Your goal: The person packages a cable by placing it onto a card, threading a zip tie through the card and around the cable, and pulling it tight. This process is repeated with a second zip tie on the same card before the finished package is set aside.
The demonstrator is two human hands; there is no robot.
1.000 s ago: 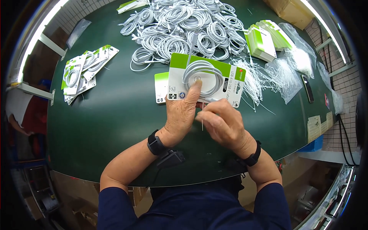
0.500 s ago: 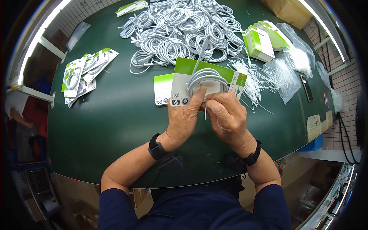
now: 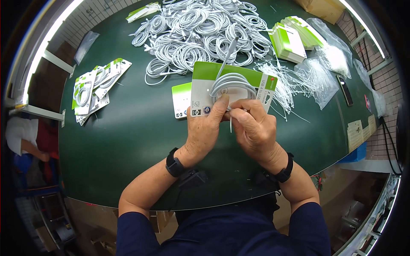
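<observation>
My left hand (image 3: 204, 134) grips a green and white packaging card (image 3: 202, 87) from below, its thumb pressed on a coiled white cable (image 3: 234, 80) that lies against the card. One plug of the cable sticks up past the card's top edge. Beside that thumb, the fingertips of my right hand (image 3: 256, 133) are pinched together at the coil's lower edge on a thin white cable tie (image 3: 231, 125), whose tail hangs down. Where the tie closes is hidden by my fingers. Partly behind the held card, another such card (image 3: 181, 94) lies on the green table (image 3: 128, 162).
A large pile of coiled white cables (image 3: 188, 53) fills the far middle. Loose cable ties (image 3: 284, 87), stacks of cards (image 3: 288, 45), plastic bags (image 3: 318, 85) and a phone (image 3: 344, 90) lie at right. Cards with cables (image 3: 87, 87) lie at left. Another person's arm (image 3: 34, 149) shows beyond the left edge.
The whole view has shifted slightly. Both hands keep their hold, with the card tilted a little differently. More of the other person has come into view at the left.
</observation>
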